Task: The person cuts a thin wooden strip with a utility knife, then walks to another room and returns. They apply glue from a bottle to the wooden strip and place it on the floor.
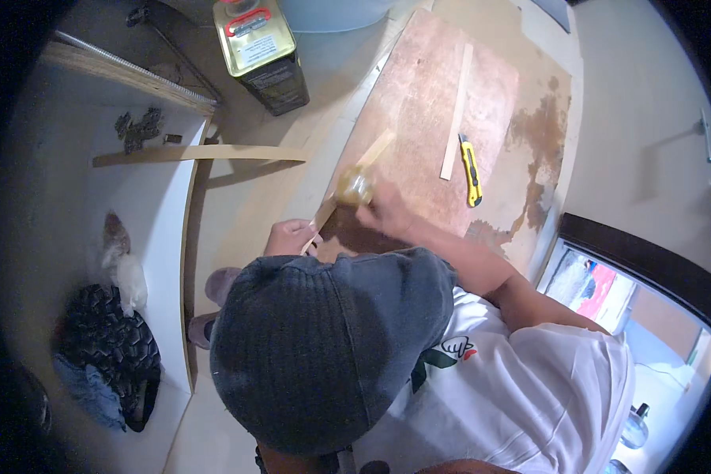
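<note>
Neither of my own hands shows; I cannot tell whose the slivers of skin at the lower edge are. Below me bends a person in a dark grey cap (316, 347) and white shirt (513, 403). One hand of theirs (383, 207) is on a blurred, round, yellowish clear thing (355, 186), perhaps a tape roll. It lies over a thin pale wooden strip (378, 148). Their other hand (291, 237) grips the strip's near end. Under the strip is a reddish plywood sheet (419, 103), bearing another strip (458, 110) and a yellow utility knife (471, 171).
A rectangular metal can (265, 59) with a red handle stands at the back left. A white panel (162, 237) at the left carries a curved wooden strip (237, 152). Dark patterned cloth (110, 340) lies beyond it. A pale door (648, 103) is at the right.
</note>
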`<action>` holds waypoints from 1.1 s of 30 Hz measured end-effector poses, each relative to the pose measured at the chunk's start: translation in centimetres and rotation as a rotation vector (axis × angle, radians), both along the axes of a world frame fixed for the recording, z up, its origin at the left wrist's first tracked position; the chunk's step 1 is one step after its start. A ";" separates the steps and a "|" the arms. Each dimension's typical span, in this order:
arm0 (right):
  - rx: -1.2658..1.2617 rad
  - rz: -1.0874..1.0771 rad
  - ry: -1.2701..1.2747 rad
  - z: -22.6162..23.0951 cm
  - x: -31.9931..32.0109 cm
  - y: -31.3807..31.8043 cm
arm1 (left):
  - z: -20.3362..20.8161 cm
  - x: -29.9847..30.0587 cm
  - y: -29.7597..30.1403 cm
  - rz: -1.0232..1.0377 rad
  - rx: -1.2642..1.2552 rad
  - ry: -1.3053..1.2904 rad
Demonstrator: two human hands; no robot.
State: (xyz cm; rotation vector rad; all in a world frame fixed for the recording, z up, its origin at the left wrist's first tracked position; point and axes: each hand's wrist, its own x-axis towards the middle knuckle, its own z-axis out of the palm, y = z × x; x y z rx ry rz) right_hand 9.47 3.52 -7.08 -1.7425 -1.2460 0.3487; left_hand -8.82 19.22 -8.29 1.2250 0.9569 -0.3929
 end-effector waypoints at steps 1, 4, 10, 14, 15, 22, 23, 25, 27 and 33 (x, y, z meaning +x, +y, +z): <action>0.013 0.017 0.005 0.3 -0.1 0.2 | -0.9 -0.4 -0.2 0.019 0.008 -0.022; 0.003 -0.041 -0.031 0.1 0.7 -0.1 | -0.5 -0.4 0.2 -0.047 0.060 -0.008; -0.127 -0.364 -0.040 -1.6 9.3 -0.7 | -0.1 -0.3 0.0 -0.021 0.005 0.013; -0.055 -0.193 -0.133 -2.3 6.6 -1.1 | -1.8 -0.8 0.0 -0.009 0.008 -0.018; -0.028 -0.164 -0.162 -1.6 5.5 -1.1 | -1.2 -0.7 0.0 -0.009 0.016 -0.017; -0.095 -0.503 -0.058 0.7 8.1 0.3 | 1.8 0.4 -0.1 -0.005 -0.002 0.056; -0.102 -0.336 -0.203 -1.4 8.0 -1.1 | 2.0 0.6 -0.1 -0.015 -0.004 0.078; -0.100 -0.166 -0.023 -1.4 3.8 -0.9 | 0.0 -0.3 -0.3 0.011 0.013 -0.005; -0.061 0.015 0.094 -0.6 0.3 -0.5 | -0.7 -0.7 -0.2 0.008 0.036 -0.049; -0.039 -0.119 -0.195 -1.5 4.9 -0.6 | 1.5 -0.2 -0.2 -0.008 0.029 0.030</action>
